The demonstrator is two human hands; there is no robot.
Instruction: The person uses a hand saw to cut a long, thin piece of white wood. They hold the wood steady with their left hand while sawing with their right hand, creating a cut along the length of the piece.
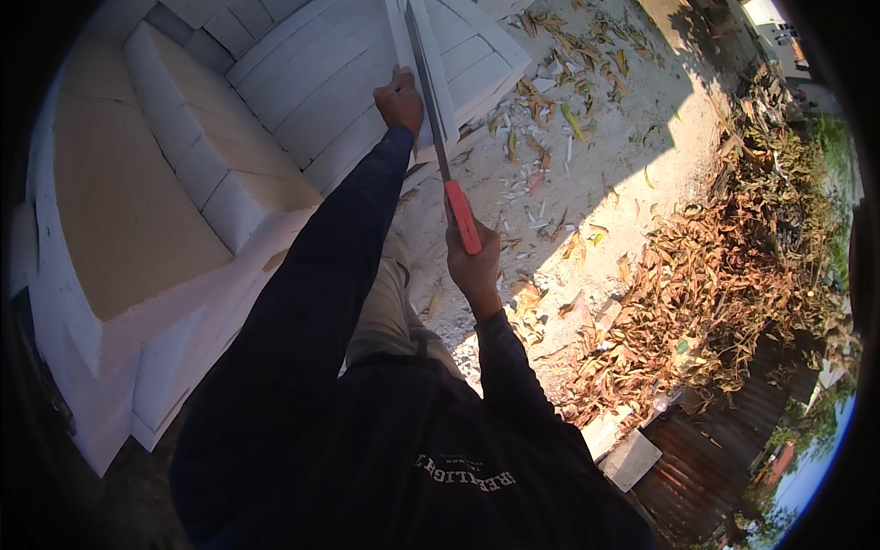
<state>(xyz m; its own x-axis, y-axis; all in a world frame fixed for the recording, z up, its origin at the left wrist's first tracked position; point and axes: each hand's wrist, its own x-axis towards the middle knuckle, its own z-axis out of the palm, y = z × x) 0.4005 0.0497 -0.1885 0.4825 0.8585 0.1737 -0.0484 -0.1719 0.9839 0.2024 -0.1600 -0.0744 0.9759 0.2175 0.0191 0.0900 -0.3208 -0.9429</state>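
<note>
My right hand (474,263) is closed around the red handle of a handsaw (463,217). The long, narrow blade of the saw points away from me and runs along a narrow white block (443,84) on top of the stack. Just left of the blade, my left hand (400,99) is closed on the near part of that block, fingers curled and thumb side up. Its fingertips are partly hidden. Under the block lies a stack of smooth white blocks (335,96). Whether the teeth are inside the block I cannot tell.
More pale blocks (137,192) are piled at my left, with stepped edges near my left arm. Sandy ground (587,156) with white chips and dry leaves lies to the right. Farther right are a heap of brown leaves (706,275) and a rusty corrugated sheet (710,454).
</note>
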